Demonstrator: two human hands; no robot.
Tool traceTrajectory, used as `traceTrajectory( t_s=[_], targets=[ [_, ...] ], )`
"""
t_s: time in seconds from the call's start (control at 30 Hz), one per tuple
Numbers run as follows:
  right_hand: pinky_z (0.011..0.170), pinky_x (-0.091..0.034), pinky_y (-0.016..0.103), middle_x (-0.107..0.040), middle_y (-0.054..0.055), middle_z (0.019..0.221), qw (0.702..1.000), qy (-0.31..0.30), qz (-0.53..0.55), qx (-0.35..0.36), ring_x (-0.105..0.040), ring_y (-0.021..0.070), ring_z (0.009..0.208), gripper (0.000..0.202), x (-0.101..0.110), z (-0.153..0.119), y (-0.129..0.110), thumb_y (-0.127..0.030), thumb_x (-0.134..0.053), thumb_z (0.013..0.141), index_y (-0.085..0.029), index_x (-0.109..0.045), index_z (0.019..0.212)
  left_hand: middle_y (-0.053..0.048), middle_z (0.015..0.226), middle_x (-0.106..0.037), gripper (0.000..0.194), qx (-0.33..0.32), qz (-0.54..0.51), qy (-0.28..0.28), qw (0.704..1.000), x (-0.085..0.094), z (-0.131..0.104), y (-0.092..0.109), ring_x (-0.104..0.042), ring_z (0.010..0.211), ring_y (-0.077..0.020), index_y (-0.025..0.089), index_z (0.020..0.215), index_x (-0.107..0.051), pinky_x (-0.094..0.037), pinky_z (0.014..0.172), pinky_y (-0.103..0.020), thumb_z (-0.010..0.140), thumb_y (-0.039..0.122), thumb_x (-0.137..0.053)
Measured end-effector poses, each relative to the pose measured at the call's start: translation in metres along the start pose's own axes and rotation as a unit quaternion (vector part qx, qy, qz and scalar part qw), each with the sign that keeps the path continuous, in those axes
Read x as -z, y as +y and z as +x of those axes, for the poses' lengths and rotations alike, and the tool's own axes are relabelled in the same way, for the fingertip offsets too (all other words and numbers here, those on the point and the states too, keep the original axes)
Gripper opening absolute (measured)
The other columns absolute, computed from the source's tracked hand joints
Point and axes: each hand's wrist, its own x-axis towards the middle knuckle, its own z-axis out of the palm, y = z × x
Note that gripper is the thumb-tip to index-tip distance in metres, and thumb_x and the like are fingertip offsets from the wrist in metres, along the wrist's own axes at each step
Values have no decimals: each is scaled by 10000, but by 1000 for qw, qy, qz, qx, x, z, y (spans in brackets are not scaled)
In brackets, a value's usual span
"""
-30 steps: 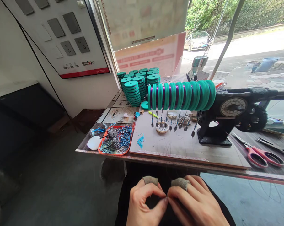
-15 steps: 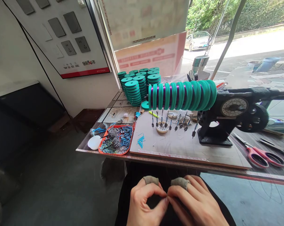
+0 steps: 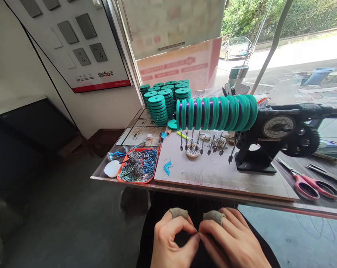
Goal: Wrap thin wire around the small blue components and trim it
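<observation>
My left hand [image 3: 175,238] and my right hand [image 3: 231,236] meet fingertip to fingertip over my lap, in front of the table edge. Each is closed in a pinch, and a finger of each wears a tan wrap. What lies between the fingertips is too small to make out. Beyond them, a row of teal foam spools [image 3: 217,112] wound with purple line sits on the shaft of a black hand-cranked winder [image 3: 277,128]. Several small blue-and-dark rigs [image 3: 209,149] hang below the spools on thin lines.
An orange tray [image 3: 118,178] of small springs and beads is at the left, beside a white lid [image 3: 111,169]. Blue pins [image 3: 167,167] and a bead dish [image 3: 192,152] rest on the board [image 3: 207,178]. Stacked teal spools [image 3: 158,109] stand behind; pink-handled scissors [image 3: 308,184] lie right.
</observation>
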Motion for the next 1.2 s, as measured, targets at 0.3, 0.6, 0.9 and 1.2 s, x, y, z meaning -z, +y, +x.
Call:
traceTrajectory(
  t_s=[0.3,0.6,0.9,1.2],
  targets=[
    [604,-339,268,-544,-16,573,1000,14,2,-7,-479,133,550,280,-3,1,-3,-154,-384,914,-201,-554,697,-32,627,-656,108,-10,-2,-6,1000,2,0,0,-635,593,-147,151,588,-652,-510,553,-213,633,54,-669],
    [826,-369,335,-641,-11,710,999,17,3,-44,-573,137,646,243,-5,-8,2,-258,-376,946,-217,-607,881,-24,601,-650,106,-15,49,-5,999,3,-1,-3,-625,582,-156,150,598,-651,-504,528,-230,643,65,-698],
    [900,-351,363,-600,-22,656,999,13,10,-47,-556,152,698,271,-2,-4,3,-235,-390,932,-233,-576,735,-18,619,-636,97,-14,52,-3,999,2,-1,-4,-615,591,-153,164,619,-659,-504,537,-238,651,81,-698],
    [809,-359,332,-566,-13,618,999,-19,4,-34,-487,158,636,302,-2,-7,6,-189,-360,933,-219,-570,719,-41,655,-646,110,-106,133,-9,985,4,6,-4,-603,632,-180,156,720,-665,-516,553,-271,662,65,-687]
  ],
)
